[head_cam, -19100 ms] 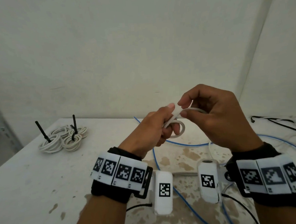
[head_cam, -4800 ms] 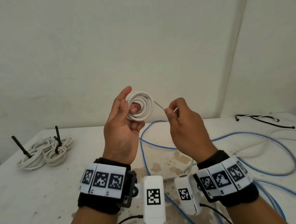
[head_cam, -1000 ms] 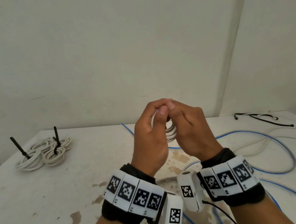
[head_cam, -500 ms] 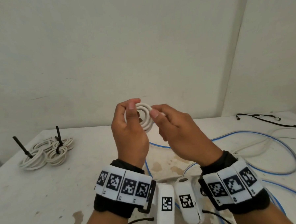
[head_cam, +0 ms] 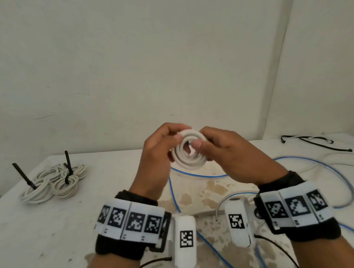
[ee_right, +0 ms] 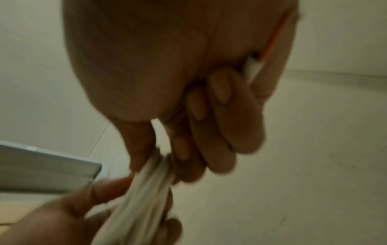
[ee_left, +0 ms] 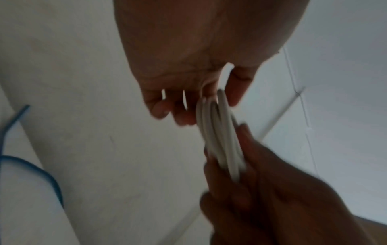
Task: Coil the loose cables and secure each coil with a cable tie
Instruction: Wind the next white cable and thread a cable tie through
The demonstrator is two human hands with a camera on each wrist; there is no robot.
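Both hands are raised side by side above the white, stained bench (head_cam: 54, 232), wrists low and knuckles toward the wall. The left hand (head_cam: 155, 153) curls its fingers (ee_left: 182, 114) behind the small round coil of white cable (head_cam: 188, 151) while the thumb presses its front rim, pinching the left side. The right hand (head_cam: 230, 151) pinches the coil's right side, thumb on the front across the inner turns, fingers (ee_right: 211, 159) curled behind. The coil is held in the air between the two hands, its flat face toward the head camera; the wrist views show its turns edge-on, blurred.

At the bench's left end lie two finished white coils (head_cam: 49, 183), each bound by one black cable tie (head_cam: 68, 166) whose tail sticks up. One loose blue cable (head_cam: 196, 176) loops across the bench below the hands. A black cable tie bundle (head_cam: 316, 145) lies far right; its count cannot be told.
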